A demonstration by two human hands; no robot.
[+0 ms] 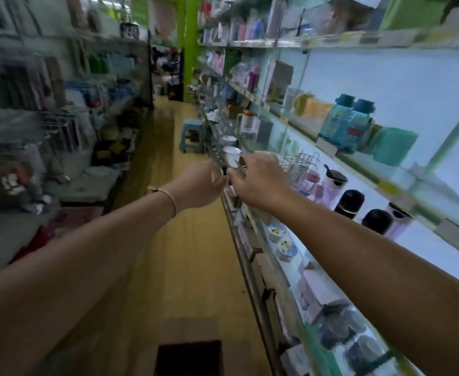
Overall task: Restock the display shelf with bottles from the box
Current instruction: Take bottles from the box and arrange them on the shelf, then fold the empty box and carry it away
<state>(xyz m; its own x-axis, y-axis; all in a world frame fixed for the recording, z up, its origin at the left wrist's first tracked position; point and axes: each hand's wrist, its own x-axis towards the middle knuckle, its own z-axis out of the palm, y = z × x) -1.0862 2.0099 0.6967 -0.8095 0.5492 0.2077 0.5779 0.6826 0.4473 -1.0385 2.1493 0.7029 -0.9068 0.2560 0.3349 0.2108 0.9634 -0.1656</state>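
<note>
- Both arms are stretched out along the aisle. The left hand [198, 183] and the right hand [258, 180] are brought almost together, just off the front edge of the lit, glass-tiered display shelf [246, 248].
- A small dark shape is seen between the two hands, but whether it is held cannot be told. The left hand's fingers are hidden behind its back and the right hand's are curled downward, so the state of either grip cannot be told.
- The open brown cardboard box [190, 331] is set on the wooden floor at the bottom of the view, close to the foot of the shelf. It lies below both hands and well apart from them, roughly midway between the arms, so neither hand is judged clearly nearer.
- The box's inside is dark and cut off by the lower border; no bottles can be made out in it.
- On the shelf, to the right of the right hand, a pale pink bottle with a black lid [334, 185] and a black round-topped flask [349, 203] are stood upright, long axes vertical.
- A reach down and back to the box is judged to be what restocking calls for next.
- The left-hand racks are blurred beyond reading.
</note>
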